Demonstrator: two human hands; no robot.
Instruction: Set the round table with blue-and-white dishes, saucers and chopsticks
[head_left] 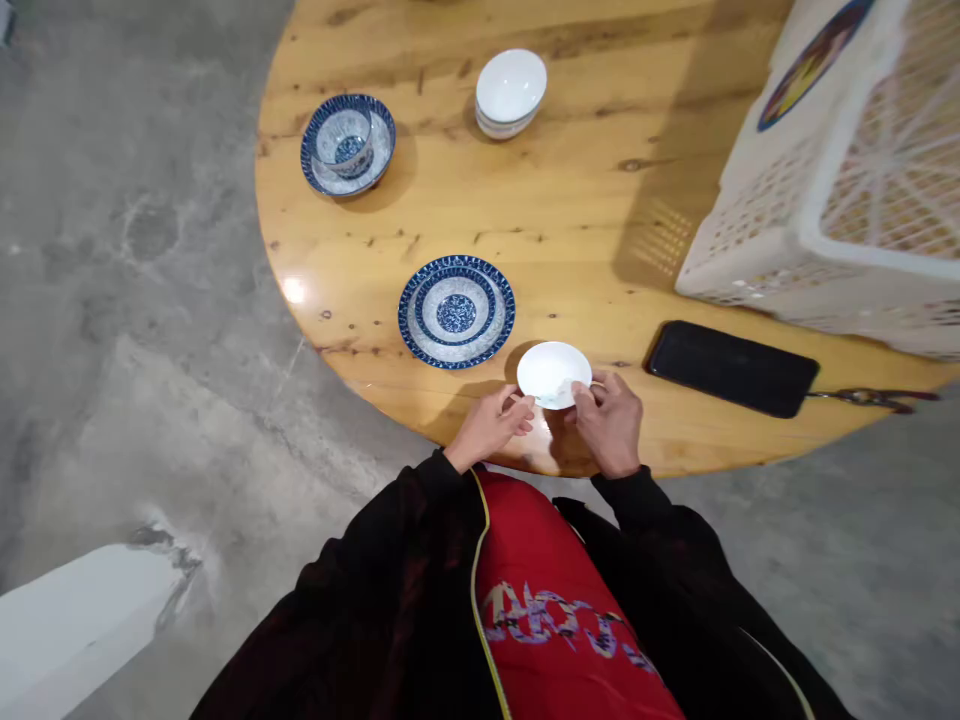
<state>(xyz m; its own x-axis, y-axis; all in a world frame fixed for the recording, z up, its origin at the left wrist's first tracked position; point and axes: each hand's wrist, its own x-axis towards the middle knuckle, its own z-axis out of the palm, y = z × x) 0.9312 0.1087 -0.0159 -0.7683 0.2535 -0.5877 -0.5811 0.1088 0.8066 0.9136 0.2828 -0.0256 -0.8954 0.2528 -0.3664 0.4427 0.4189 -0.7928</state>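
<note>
Over the near edge of the counter, the rim of a white bowl was pinched in the right hand's grip, thumb inside. The bowl was judged light, rigid, slick and breakable, best held by opposite rims. The left hand was curled beside it; contact could not be confirmed. Blue-patterned plates were nested beyond.

A white perforated crate stands on the wooden table, a black phone and dark cord lying before it.
</note>
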